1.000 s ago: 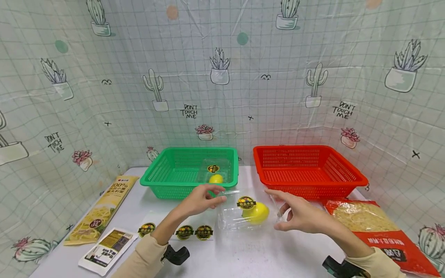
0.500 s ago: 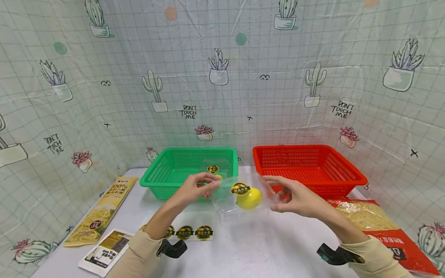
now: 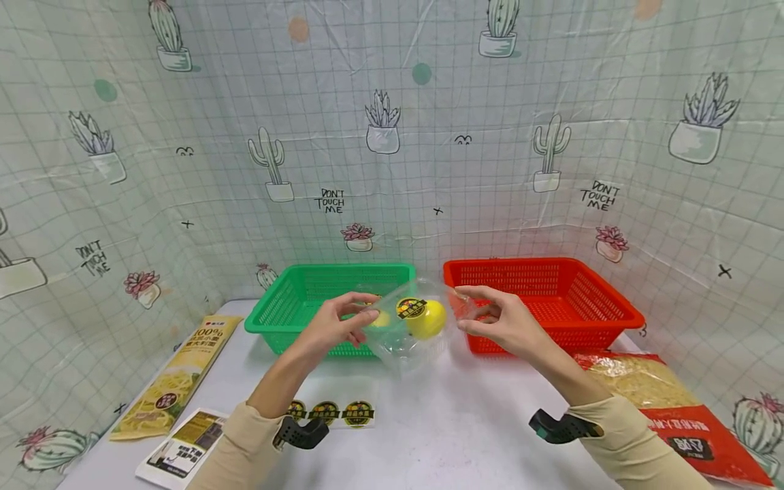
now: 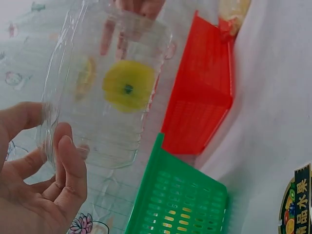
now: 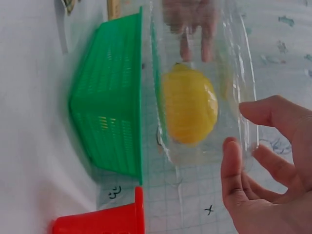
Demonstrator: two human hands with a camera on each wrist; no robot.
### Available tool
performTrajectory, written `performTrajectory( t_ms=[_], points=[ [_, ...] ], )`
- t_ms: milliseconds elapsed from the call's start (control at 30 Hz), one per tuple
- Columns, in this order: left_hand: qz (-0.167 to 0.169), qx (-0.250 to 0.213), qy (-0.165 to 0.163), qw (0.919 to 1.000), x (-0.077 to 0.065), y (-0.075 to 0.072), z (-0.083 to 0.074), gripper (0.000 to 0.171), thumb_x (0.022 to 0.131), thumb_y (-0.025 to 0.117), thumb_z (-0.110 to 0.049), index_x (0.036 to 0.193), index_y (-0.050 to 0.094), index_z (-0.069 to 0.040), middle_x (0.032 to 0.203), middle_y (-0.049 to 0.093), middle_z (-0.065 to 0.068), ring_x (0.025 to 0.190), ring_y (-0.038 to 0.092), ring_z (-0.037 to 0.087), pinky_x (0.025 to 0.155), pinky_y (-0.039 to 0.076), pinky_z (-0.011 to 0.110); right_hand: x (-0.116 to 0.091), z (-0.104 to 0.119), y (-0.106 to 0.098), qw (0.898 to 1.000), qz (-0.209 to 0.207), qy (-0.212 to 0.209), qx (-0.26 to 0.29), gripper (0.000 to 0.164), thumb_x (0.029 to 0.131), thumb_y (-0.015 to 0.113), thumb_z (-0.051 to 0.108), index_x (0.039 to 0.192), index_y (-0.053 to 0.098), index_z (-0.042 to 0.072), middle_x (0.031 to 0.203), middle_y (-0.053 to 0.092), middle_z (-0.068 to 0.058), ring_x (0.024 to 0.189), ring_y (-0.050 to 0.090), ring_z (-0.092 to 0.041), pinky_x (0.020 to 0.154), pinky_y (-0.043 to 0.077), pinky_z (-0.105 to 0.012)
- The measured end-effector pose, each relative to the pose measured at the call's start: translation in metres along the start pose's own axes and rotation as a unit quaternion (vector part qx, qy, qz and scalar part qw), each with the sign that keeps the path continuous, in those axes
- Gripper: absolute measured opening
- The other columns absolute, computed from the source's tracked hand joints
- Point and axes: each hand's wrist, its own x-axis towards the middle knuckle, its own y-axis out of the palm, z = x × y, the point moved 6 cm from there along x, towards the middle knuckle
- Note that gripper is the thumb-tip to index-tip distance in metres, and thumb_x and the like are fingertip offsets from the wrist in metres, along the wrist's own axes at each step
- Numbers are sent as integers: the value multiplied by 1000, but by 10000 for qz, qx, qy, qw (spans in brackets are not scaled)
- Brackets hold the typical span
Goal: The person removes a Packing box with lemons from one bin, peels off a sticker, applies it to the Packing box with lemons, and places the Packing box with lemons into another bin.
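Note:
A clear plastic clamshell box (image 3: pixel 398 350) hangs in the air before the two baskets, somewhat tilted. Inside it lies a yellow lemon (image 3: pixel 429 321), and a black-and-gold fruit sticker (image 3: pixel 410 308) is on its lid. My left hand (image 3: pixel 339 323) pinches the box's left edge between thumb and fingers, seen closer in the left wrist view. At the opposite edge my right hand (image 3: pixel 505 318) grips it the same way. Through the plastic, a second lemon (image 3: pixel 381 318) shows in the green basket (image 3: pixel 275 340); the container around it is mostly hidden.
A red basket (image 3: pixel 569 333) stands right of the green one. A sheet of stickers (image 3: pixel 324 413) lies on the white table. Left are a yellow noodle packet (image 3: pixel 177 381) and a white printed packet (image 3: pixel 184 449); a red pasta bag (image 3: pixel 680 422) lies right.
Both hands have raised the clamshell box and moved it forward and slightly left, to in front of the green basket. It is more tilted now. The baskets and packets stay put.

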Motion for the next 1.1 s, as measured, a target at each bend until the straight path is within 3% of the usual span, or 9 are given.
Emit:
performTrajectory(
  t_ms=[167,333,567,667,733,833,1000,1100],
  points=[
    [-279,-216,-91,9993,0,-8,1,46,93,68,-30,135,57,-13,127,60,16,67,63,17,69,57,35,14,0,5,9996,-189,15,203,54,87,76,17,137,57,13,129,63,-11,88,70,-17,74,59,-26],
    [-587,-352,-177,9975,1,-18,1,48,92,69,-32,135,57,-17,133,56,16,69,63,19,70,56,33,30,-3,15,9987,-295,122,388,55,88,73,14,140,55,16,140,56,-10,96,69,-19,75,59,-29],
    [-844,-562,-321,9943,-1,-24,5,50,93,68,-33,138,53,-20,140,49,15,71,62,17,72,54,31,49,-10,30,9971,-461,356,499,59,90,71,14,145,49,20,139,56,-17,99,71,-26,56,44,-22],
    [-960,-657,-322,9927,-1,-25,8,50,94,66,-30,140,51,-19,142,47,15,70,62,14,71,54,30,57,-9,37,9970,-519,371,433,59,91,69,12,146,48,17,139,57,-19,98,72,-29,64,49,-23],
    [-1085,-771,-378,9904,-2,-27,10,49,95,66,-28,141,51,-19,141,47,14,70,62,13,71,53,29,62,-9,43,9970,-567,349,399,57,92,67,10,146,48,13,141,55,-19,100,71,-32,77,57,-30],
    [-1237,-932,-472,9868,-2,-29,13,50,95,65,-27,142,50,-19,139,48,14,70,63,11,72,53,27,69,-8,51,9966,-655,297,393,52,93,65,7,143,50,7,141,55,-20,106,69,-34,92,56,-43],
    [-1500,-1173,-567,9801,-1,-34,19,52,96,65,-27,144,48,-19,139,45,13,69,65,9,70,54,23,78,-6,67,9965,-736,186,356,43,95,62,8,138,56,4,140,56,-18,116,65,-32,94,54,-45],
    [-1722,-1263,-601,9751,1,-41,23,52,96,64,-27,145,47,-19,138,43,13,69,65,7,68,54,21,85,-2,77,9969,-693,68,355,41,96,62,10,136,57,5,138,59,-17,110,69,-30,92,56,-43]
  ],
)
